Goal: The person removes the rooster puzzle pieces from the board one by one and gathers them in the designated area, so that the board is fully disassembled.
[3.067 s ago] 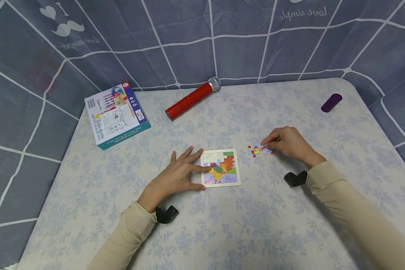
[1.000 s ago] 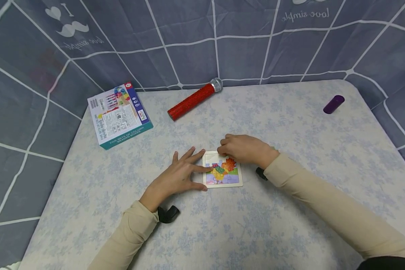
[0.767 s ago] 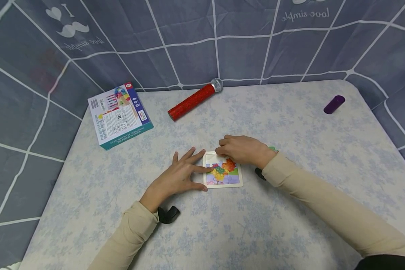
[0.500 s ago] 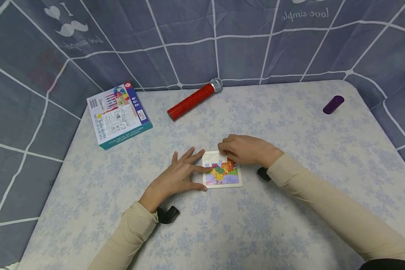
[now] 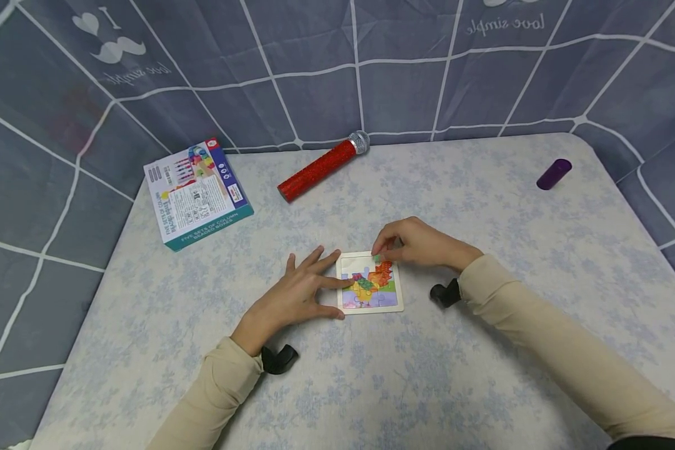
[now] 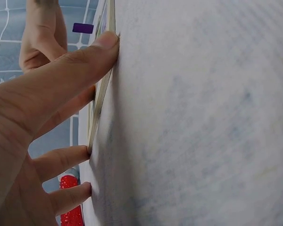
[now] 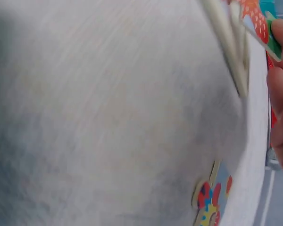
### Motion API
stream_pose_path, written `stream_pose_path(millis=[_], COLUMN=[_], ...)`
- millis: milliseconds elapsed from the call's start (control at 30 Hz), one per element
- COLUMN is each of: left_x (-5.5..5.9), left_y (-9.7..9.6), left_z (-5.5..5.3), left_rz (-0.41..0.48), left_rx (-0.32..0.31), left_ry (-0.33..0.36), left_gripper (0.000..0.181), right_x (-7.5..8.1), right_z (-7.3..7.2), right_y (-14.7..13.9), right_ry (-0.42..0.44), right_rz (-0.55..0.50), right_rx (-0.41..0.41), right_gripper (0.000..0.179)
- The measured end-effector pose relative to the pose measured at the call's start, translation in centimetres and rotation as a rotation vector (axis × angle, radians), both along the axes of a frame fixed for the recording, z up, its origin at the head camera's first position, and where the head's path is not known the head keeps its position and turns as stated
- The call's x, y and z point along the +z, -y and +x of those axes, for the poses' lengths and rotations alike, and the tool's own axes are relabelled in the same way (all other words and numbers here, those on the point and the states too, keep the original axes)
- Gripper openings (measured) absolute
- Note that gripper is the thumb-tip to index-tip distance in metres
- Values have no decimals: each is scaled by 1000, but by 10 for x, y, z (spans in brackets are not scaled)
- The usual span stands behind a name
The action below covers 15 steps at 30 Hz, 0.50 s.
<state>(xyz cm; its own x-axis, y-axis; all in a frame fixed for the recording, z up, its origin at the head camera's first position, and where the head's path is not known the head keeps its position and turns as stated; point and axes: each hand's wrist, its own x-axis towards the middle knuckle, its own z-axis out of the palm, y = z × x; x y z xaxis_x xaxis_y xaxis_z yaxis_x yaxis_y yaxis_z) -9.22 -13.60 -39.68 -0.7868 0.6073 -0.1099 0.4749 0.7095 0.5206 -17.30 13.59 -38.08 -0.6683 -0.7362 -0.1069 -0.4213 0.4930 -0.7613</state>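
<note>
A square puzzle tray (image 5: 374, 310) with a pale rim lies on the table in the head view, holding a partly filled picture of a colourful bird. My left hand (image 5: 298, 294) spreads its fingers at the tray's left side, thumb at the lower left corner and one finger reaching onto the picture. My right hand (image 5: 422, 244) pinches a puzzle piece (image 7: 274, 40) between thumb and fingers, tilted above the tray's upper part. Green shows on the piece. Loose puzzle pieces (image 7: 210, 200) lie on the table in the right wrist view; the right hand hides them in the head view.
A teaching-toy box (image 5: 197, 194) lies at the back left. Beside it are a red glittery microphone (image 5: 320, 169) and, at the far right, a purple cylinder (image 5: 554, 174). A grey-blue tiled-pattern curtain (image 5: 405, 94) stands behind the patterned tablecloth (image 5: 382, 381).
My right hand has moved left from the loose pieces to the tray's upper part. Since half a second ago it has turned, bringing the pinched green piece into sight. My left hand stays put.
</note>
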Motion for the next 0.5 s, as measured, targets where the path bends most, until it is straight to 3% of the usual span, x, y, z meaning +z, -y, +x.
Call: stream_pose_path(millis=[233, 500], left_x=[0, -1], left_y=[-1, 0], left_z=[0, 1], left_rz=[-6, -2], left_rx=[3, 8], left_ry=[4, 9], left_gripper=[62, 62], right_x=[3, 5], right_z=[-3, -5], right_y=[-8, -28], right_ry=[211, 246], right_rz=[-53, -31], right_rx=[-75, -141], right_gripper=[15, 16])
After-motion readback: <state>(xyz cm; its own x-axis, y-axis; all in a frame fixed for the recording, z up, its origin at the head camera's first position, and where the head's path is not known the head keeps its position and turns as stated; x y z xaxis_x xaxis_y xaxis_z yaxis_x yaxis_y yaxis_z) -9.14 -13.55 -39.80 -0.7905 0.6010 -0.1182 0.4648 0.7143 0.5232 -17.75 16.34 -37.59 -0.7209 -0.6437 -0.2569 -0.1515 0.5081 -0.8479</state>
